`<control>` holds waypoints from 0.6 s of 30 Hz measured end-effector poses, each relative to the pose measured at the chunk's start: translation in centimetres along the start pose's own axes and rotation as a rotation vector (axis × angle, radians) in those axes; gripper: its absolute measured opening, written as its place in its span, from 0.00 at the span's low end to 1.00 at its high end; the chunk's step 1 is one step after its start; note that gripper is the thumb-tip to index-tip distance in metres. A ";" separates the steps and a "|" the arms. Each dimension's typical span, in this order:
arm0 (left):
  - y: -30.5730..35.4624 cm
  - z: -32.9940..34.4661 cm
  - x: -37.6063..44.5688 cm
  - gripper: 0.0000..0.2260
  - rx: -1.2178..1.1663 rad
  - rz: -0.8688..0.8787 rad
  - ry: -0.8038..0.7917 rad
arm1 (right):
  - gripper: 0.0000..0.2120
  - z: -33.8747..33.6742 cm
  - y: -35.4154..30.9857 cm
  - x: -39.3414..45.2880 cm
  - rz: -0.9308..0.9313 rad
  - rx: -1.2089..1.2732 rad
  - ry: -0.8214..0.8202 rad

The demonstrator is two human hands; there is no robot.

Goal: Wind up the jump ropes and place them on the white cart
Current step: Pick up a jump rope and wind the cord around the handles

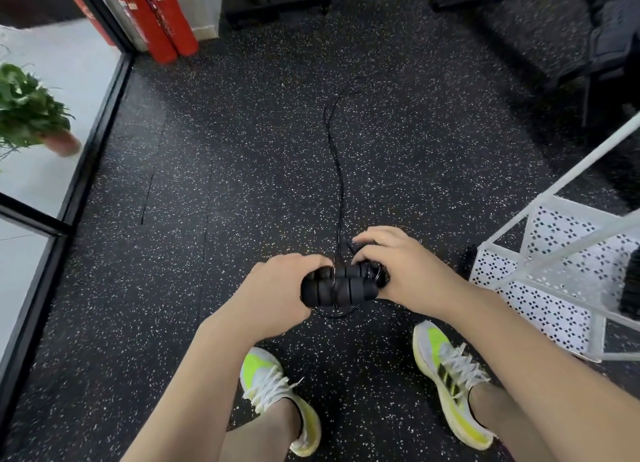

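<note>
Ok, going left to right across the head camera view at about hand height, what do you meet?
Glass wall frame → left hand → paired black jump rope handles → right hand → white cart.

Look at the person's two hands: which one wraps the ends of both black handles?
The left hand grips the paired handles at their end; the right hand works the cord instead.
</note>
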State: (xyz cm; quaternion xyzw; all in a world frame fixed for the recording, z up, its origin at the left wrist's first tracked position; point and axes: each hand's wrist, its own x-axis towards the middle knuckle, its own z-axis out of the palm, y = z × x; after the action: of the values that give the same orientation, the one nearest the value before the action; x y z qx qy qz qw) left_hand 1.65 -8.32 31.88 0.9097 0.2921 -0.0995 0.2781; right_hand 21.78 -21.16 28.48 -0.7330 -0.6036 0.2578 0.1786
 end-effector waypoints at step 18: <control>-0.6 1.2 0.5 0.18 0.138 -0.265 0.055 | 0.09 -1.0 -1.6 -0.3 0.103 -0.307 0.112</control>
State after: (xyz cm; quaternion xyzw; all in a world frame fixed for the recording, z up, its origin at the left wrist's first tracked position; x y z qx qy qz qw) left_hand 1.62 -8.37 30.41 0.8824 0.4097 -0.1304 0.1912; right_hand 21.09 -21.09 30.25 -0.7948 -0.5867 0.1302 0.0844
